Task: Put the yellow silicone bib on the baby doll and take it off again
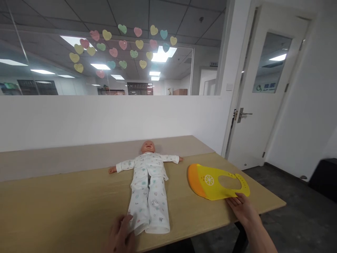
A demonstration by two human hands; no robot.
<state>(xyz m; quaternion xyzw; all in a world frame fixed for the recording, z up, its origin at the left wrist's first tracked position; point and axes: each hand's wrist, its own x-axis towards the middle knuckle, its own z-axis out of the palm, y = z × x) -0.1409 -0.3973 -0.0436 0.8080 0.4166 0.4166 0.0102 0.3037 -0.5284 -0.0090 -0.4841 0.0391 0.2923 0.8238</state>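
Touching yellow bib (pixel 212 186) with right hand (pixel 243 208), lower right; by doll (pixel 142 181) with left hand (pixel 120 234), bottom centre. Cannot tell if pinching.

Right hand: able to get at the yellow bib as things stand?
Looks like yes. The right hand is already at the near edge of the yellow bib, beside its neck opening. The doll lies off to the left, so nothing appears to block it.

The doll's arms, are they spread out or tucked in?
Spread out: both sleeves of the doll reach sideways away from its body, one on each side.
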